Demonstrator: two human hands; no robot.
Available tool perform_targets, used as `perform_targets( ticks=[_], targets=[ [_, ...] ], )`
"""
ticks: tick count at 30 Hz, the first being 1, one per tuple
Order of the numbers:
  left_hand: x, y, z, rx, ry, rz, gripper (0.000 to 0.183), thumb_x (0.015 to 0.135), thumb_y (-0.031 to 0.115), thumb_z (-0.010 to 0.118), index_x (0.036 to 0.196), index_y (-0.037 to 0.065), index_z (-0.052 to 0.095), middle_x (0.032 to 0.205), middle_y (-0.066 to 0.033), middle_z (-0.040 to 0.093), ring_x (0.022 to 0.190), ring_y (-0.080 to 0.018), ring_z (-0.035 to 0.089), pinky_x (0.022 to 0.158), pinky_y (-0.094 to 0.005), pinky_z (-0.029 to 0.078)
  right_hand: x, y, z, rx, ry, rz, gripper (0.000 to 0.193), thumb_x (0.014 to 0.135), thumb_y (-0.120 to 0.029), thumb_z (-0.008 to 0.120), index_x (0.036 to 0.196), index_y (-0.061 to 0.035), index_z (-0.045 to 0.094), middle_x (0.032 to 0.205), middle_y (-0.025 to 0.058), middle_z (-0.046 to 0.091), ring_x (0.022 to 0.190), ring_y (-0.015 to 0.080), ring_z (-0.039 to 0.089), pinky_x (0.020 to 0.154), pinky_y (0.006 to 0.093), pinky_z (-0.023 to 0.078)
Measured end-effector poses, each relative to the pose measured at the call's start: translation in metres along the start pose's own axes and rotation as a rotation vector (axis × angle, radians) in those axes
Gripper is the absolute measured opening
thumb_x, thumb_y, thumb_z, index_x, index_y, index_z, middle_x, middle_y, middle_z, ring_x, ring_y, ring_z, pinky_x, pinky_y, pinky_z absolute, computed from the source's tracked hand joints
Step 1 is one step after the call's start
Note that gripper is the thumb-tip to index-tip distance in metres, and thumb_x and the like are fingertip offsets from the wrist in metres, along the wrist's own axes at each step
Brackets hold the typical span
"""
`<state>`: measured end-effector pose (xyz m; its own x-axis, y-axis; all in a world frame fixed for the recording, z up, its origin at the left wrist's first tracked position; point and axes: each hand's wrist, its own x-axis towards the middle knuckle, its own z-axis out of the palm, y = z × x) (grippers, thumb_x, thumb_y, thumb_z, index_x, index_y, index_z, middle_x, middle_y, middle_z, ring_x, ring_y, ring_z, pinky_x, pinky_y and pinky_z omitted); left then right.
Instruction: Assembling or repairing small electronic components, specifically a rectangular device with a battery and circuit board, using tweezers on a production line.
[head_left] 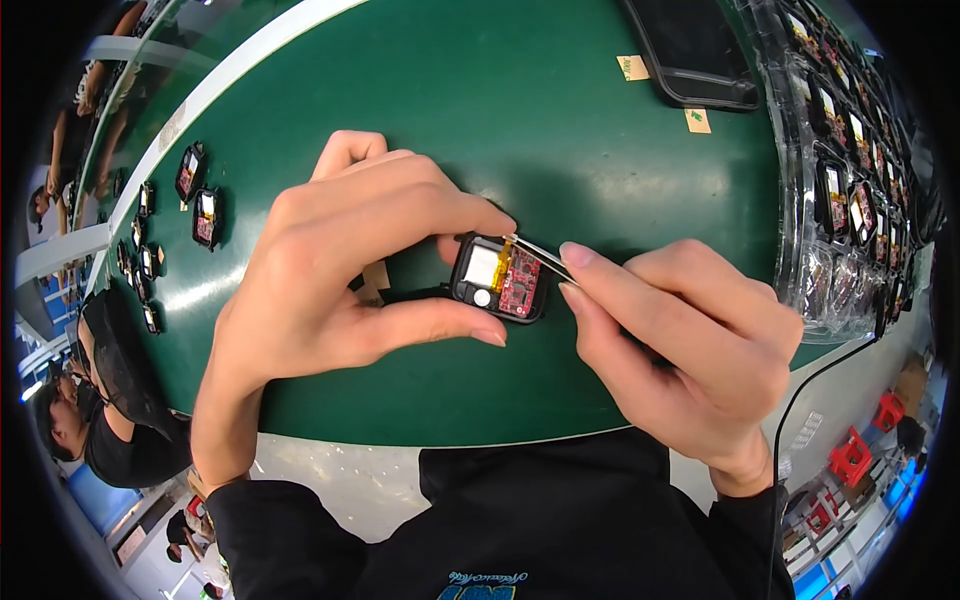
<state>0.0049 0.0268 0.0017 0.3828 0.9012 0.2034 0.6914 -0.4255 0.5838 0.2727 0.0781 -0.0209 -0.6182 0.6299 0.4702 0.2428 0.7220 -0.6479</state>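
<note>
1 black-cased device (499,284) | red board (521,284), white block (481,266), yellow strip (502,264) | hands: left (325,260) gripping its edges, right (692,335) pinching tweezers (543,258)

From the head, a fisheye view looks down at close range onto the green table (500,90)

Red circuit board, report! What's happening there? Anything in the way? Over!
Left hand holding black case, red circuit board showing. Right hand pinching tweezers, tips near case's upper edge. Left index fingertip close by.
</note>
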Motion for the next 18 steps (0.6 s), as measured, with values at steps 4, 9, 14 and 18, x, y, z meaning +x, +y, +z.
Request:
perform_targets(
  ticks=[4, 9, 14, 18],
  targets=[
    [0.002, -0.006, -0.006, -0.035, -0.079, 0.01, 0.069, 0.062, 0.049, 0.099, 0.11, 0.002, 0.083, 0.09, -0.004, 0.077, 0.073, -0.0179, 0.062, 0.08, -0.0344, 0.039, 0.0, -0.002, -0.001, 0.054, -0.004, 0.039, 0.032, 0.077, 0.012, 0.085, 0.107, 0.0025, 0.086, 0.075, 0.0055, 0.068, 0.057, 0.0117, 0.06, 0.049, 0.0262, 0.041],
    [0.001, -0.014, -0.009, -0.106, -0.112, 0.036, 0.07, 0.063, 0.052, 0.097, 0.111, 0.002, 0.085, 0.092, -0.0049, 0.078, 0.078, -0.0184, 0.067, 0.083, -0.0351, 0.038, 0.004, -0.004, -0.006, 0.125, -0.064, 0.124, 0.027, 0.079, 0.012, 0.084, 0.104, 0.0031, 0.086, 0.073, 0.0047, 0.068, 0.056, 0.0095, 0.058, 0.048, 0.0253, 0.037],
    [0.001, -0.016, -0.01, -0.108, -0.127, 0.066, 0.071, 0.064, 0.053, 0.096, 0.111, 0.002, 0.085, 0.091, -0.0056, 0.078, 0.082, -0.0184, 0.069, 0.084, -0.0362, 0.038, 0.004, -0.002, -0.005, 0.149, -0.078, 0.12, 0.026, 0.08, 0.012, 0.084, 0.103, 0.0028, 0.086, 0.072, 0.0042, 0.067, 0.055, 0.008, 0.056, 0.048, 0.0247, 0.034],
    [0.002, -0.015, -0.01, -0.114, -0.133, 0.067, 0.071, 0.064, 0.054, 0.096, 0.11, 0.001, 0.085, 0.091, -0.0063, 0.078, 0.081, -0.0193, 0.069, 0.083, -0.0367, 0.038, 0.005, -0.001, -0.005, 0.161, -0.094, 0.117, 0.025, 0.079, 0.012, 0.083, 0.102, 0.003, 0.086, 0.071, 0.0039, 0.067, 0.054, 0.0079, 0.055, 0.048, 0.0251, 0.034]
  ],
)
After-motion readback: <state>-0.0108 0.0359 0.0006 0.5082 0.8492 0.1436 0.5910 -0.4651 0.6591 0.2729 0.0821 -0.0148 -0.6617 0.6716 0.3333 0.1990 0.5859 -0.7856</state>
